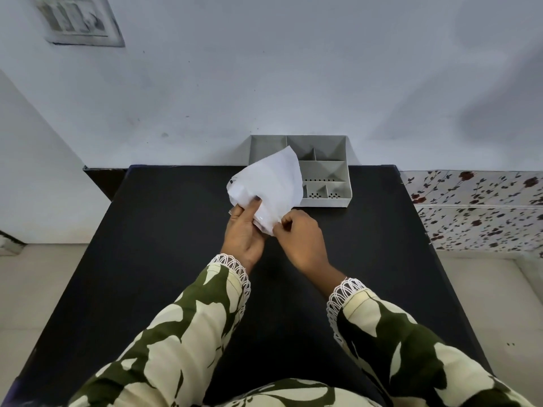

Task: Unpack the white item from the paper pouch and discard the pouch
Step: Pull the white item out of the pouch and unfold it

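A white paper pouch is held up above the middle of the black table, its pointed top tilted toward the wall. My left hand grips its lower left side, with the thumb laid on the paper. My right hand pinches the pouch's bottom corner between thumb and fingers. The white item is hidden; I cannot tell whether it is inside the pouch.
A grey plastic organiser with several compartments stands at the table's far edge against the white wall, partly hidden by the pouch. A floral-patterned surface lies to the right of the table. Pale floor shows on both sides.
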